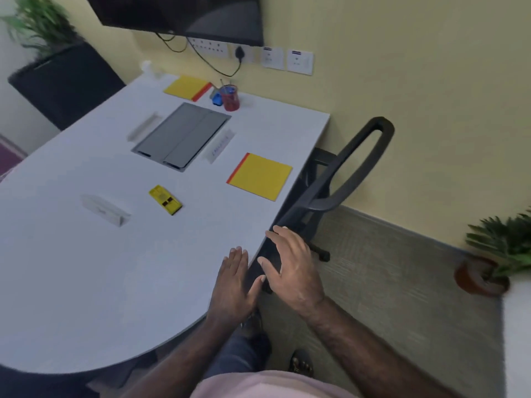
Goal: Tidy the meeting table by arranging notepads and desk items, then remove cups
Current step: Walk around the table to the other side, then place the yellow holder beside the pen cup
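Observation:
Two yellow notepads with red edges lie on the white meeting table [86, 282]: one [260, 176] near the right edge, the other [186, 88] at the far end. A red cup [230, 97] holding pens stands beside the far notepad, with a blue item [217, 99] next to it. A small yellow block [165, 199] lies mid-table. My left hand [234, 285] hovers flat and open over the table's near right edge. My right hand [290, 267] is open with spread fingers just off the edge, above the floor, holding nothing.
A grey cable hatch [181, 136] is set in the table's middle, with white name cards [105, 209] [219, 145] around it. A black chair [344, 179] is tucked at the right edge. Potted plants [494, 259] [43, 30] stand by the walls; a screen [184, 15] hangs above.

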Motion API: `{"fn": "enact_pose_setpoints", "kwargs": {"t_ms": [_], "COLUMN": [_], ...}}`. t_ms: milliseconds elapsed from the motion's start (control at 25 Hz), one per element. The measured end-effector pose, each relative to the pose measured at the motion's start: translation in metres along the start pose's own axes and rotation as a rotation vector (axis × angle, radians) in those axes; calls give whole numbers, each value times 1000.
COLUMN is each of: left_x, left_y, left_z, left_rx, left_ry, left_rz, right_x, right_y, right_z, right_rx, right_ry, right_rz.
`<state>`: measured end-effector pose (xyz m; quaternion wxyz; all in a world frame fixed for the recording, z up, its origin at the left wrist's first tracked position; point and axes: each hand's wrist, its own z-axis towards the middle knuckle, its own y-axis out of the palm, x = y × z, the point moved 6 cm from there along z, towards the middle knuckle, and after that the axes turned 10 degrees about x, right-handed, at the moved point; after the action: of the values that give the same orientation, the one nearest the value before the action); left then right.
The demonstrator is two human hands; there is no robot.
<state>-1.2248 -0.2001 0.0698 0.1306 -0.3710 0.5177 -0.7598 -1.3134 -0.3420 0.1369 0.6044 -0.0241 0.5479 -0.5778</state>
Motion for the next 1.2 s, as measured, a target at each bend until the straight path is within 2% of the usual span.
{"fn": "enact_pose_setpoints", "kwargs": {"t_ms": [240,480,800,1200], "left_x": [-64,-163,-255,-310], "left_y": [0,-3,-2,-3], "left_z": [75,127,142,143], "left_rx": [97,163,161,210], "left_ry": [-138,-319,-489,-615], "left_rz": [-41,-7,40,28], "right_x": [-18,-35,-65,-99], "right_y": [71,166,298,415], "right_z": [73,138,195,223], "right_rx": [-91,-232,-397,-622], "right_ry": [-39,-83,-81,-115], "right_rz": [65,54,40,3]}}
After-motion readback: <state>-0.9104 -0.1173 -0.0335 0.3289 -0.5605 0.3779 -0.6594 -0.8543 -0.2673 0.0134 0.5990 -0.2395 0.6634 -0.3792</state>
